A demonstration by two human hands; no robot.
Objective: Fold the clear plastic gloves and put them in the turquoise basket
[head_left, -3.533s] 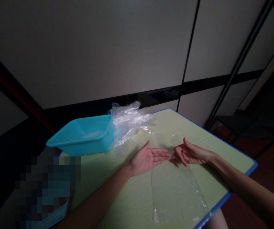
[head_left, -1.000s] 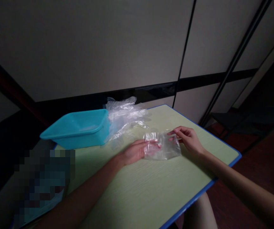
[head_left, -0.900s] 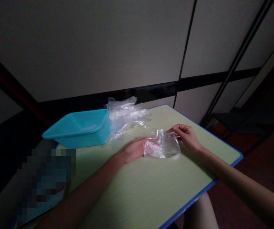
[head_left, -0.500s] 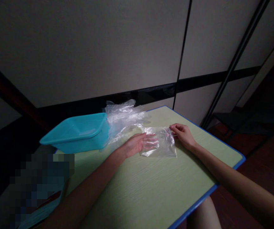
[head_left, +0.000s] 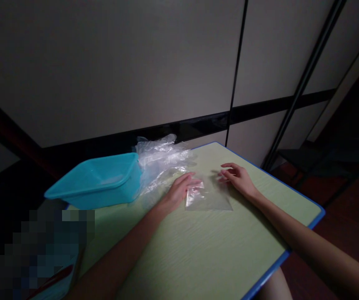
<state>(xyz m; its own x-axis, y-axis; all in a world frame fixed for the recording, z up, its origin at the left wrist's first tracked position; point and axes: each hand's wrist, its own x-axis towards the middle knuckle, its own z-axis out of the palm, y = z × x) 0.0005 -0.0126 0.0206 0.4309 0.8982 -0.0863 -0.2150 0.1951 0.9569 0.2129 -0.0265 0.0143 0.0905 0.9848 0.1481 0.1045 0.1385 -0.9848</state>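
Note:
A clear plastic bag [head_left: 212, 198] lies on the pale green table [head_left: 179, 254], with its lower edge toward me. My left hand [head_left: 181, 189] is at the bag's left side, its fingers loosely stretched and partly seen through shiny film. Whether those fingers are inside or under the film I cannot tell. My right hand [head_left: 238, 179] is by the upper right corner of the bag, fingers curved and apart, with no firm grip visible. Behind my left hand sits a crumpled heap of clear plastic gloves or bags [head_left: 162, 156].
A turquoise plastic basin [head_left: 104, 196] stands at the table's left, touching the crumpled plastic. Large pale cabinet panels [head_left: 135, 71] rise behind the table. A blue edge strip [head_left: 301, 200] runs round the tabletop. Part of the lower left is blurred out.
My right hand's pinch at the bag's upper right corner has loosened, and its fingers have spread. My left fingers have drawn back slightly toward the bag's left side. The bag lies flatter.

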